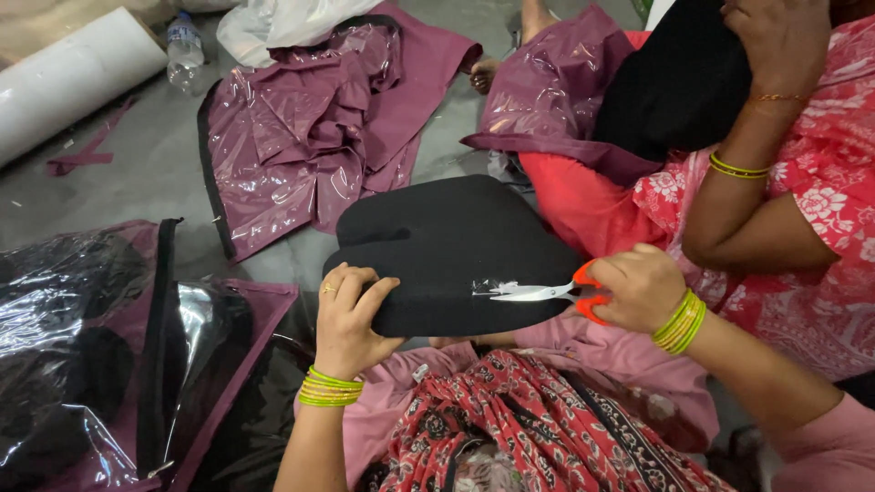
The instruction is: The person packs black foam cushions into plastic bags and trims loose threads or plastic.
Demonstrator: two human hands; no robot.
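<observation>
Scissors [538, 292] are lying flat on the black felt [447, 246] over the lap, the right hand [638, 290] at 3 o'clock gripping their orange handles while the left hand [348, 314] at 8 o'clock is clamping the felt's edge steady for trimming.

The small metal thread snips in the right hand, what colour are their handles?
Bright orange handles on the small thread snips, clearest in the head view.

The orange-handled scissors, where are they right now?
In the head view, right of centre: the scissors are in the right hand, blades lying on the black felt piece that the left hand grips.
</observation>
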